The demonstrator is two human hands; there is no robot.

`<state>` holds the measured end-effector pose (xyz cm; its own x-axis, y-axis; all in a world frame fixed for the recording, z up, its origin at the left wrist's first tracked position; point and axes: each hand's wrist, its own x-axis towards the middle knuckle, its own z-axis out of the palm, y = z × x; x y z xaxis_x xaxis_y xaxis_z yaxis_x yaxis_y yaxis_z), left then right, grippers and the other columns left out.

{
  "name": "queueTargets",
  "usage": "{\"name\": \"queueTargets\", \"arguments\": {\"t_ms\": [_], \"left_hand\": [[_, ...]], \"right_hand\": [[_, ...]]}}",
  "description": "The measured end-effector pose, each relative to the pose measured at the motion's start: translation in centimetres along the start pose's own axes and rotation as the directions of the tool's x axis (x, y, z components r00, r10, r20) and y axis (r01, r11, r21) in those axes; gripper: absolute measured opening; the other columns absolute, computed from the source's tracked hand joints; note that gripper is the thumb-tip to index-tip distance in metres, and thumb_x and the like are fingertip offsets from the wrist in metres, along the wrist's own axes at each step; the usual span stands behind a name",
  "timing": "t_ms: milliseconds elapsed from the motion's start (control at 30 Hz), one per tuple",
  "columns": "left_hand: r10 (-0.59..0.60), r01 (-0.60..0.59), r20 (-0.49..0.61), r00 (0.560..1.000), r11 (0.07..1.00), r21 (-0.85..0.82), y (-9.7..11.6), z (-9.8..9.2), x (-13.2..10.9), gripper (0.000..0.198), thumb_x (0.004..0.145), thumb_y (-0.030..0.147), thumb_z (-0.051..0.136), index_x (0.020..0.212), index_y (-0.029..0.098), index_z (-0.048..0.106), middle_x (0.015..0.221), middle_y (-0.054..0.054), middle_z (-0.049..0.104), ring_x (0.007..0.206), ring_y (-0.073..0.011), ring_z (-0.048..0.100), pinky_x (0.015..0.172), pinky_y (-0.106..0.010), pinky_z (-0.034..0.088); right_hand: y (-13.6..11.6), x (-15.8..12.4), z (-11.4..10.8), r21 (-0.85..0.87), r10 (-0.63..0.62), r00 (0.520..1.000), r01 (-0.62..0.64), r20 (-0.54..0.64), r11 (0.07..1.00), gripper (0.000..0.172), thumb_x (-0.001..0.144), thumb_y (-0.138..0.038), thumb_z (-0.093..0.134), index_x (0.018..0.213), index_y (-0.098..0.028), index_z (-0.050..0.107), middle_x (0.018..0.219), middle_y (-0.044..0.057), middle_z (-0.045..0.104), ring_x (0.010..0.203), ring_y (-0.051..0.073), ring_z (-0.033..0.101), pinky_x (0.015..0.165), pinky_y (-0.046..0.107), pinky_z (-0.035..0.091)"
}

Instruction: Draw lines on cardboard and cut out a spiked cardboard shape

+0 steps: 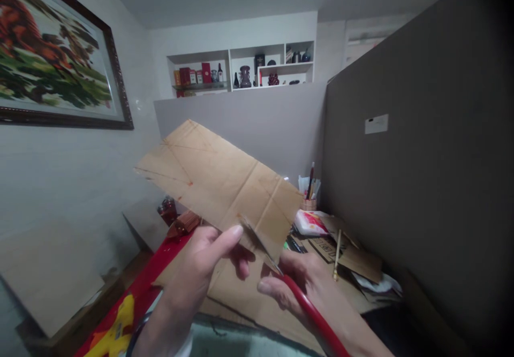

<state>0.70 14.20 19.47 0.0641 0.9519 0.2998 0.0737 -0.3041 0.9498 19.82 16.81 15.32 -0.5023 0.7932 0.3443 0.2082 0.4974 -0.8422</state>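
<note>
I hold up a brown cardboard sheet (217,183) with pencil lines and fold creases, tilted down to the right. My left hand (203,263) pinches its lower edge, thumb on the front, fingers behind. My right hand (305,287) is closed round the red handle of a pair of scissors (261,247). The scissor blades are blurred and sit at the cardboard's lower right edge, biting into it.
A grey partition (421,175) stands on the right and another behind. The desk holds cardboard scraps (357,260), a pen cup (309,202), a red-and-white bag (311,223) and a red mat (152,271). A framed picture (52,57) hangs left; wall shelves (241,70) are at the back.
</note>
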Motion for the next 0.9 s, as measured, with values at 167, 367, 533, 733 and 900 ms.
{"name": "queueTargets", "arguments": {"t_ms": [167, 367, 533, 733, 900], "left_hand": [[0.015, -0.016, 0.03, 0.999, 1.0, 0.02, -0.2, -0.3, 0.0, 0.05, 0.094, 0.047, 0.058, 0.053, 0.021, 0.071, 0.054, -0.001, 0.069, 0.059, -0.0166, 0.063, 0.073, -0.029, 0.045], [0.011, -0.01, -0.034, 0.999, 1.0, 0.017, -0.2, -0.2, 0.0, 0.05, 0.092, 0.048, 0.06, 0.053, 0.02, 0.071, 0.053, -0.002, 0.069, 0.057, -0.0156, 0.06, 0.075, -0.029, 0.044], [0.012, -0.018, -0.146, 0.989, 0.999, -0.037, 0.0, -0.7, 0.1, 0.046, 0.091, 0.044, 0.063, 0.053, 0.02, 0.072, 0.05, -0.001, 0.067, 0.057, -0.0145, 0.06, 0.069, -0.027, 0.043], [0.013, -0.024, -0.179, 0.984, 0.998, -0.054, -0.1, -1.1, 0.3, 0.045, 0.091, 0.042, 0.064, 0.053, 0.018, 0.073, 0.05, -0.002, 0.066, 0.054, -0.0133, 0.059, 0.063, -0.026, 0.042], [0.01, -0.016, -0.124, 0.992, 0.999, -0.043, -0.2, -1.1, 0.2, 0.044, 0.091, 0.044, 0.064, 0.058, 0.018, 0.076, 0.054, -0.003, 0.07, 0.053, -0.0125, 0.059, 0.062, -0.026, 0.042]], "right_hand": [[-0.7, -0.3, 0.1, -0.152, -0.052, 0.996, 0.04, -0.076, 0.988, 0.04, 0.089, -0.054, 0.059, 0.069, -0.019, 0.057, 0.063, -0.005, 0.037, 0.059, 0.013, 0.032, 0.056, 0.028, 0.024], [-1.8, 0.0, -0.3, -0.116, 0.008, 1.0, -0.008, -0.004, 0.993, 0.041, 0.083, -0.057, 0.069, 0.074, -0.02, 0.056, 0.062, -0.005, 0.041, 0.058, 0.013, 0.035, 0.055, 0.027, 0.027], [-1.8, 0.3, -0.4, 0.313, 0.075, 0.978, -0.135, 0.194, 0.94, 0.048, 0.079, -0.052, 0.081, 0.096, -0.023, 0.047, 0.083, -0.002, 0.062, 0.067, 0.012, 0.054, 0.062, 0.025, 0.043], [-1.2, 0.7, -0.2, 0.342, 0.194, 0.963, -0.249, 0.187, 0.906, 0.051, 0.071, -0.053, 0.086, 0.083, -0.022, 0.047, 0.071, -0.007, 0.052, 0.056, 0.009, 0.047, 0.052, 0.022, 0.042], [-1.6, 0.2, -0.8, 0.084, 0.084, 0.974, -0.103, 0.213, 0.991, 0.035, 0.094, -0.048, 0.059, 0.074, -0.02, 0.052, 0.068, -0.003, 0.051, 0.059, 0.01, 0.042, 0.053, 0.023, 0.03]]}}
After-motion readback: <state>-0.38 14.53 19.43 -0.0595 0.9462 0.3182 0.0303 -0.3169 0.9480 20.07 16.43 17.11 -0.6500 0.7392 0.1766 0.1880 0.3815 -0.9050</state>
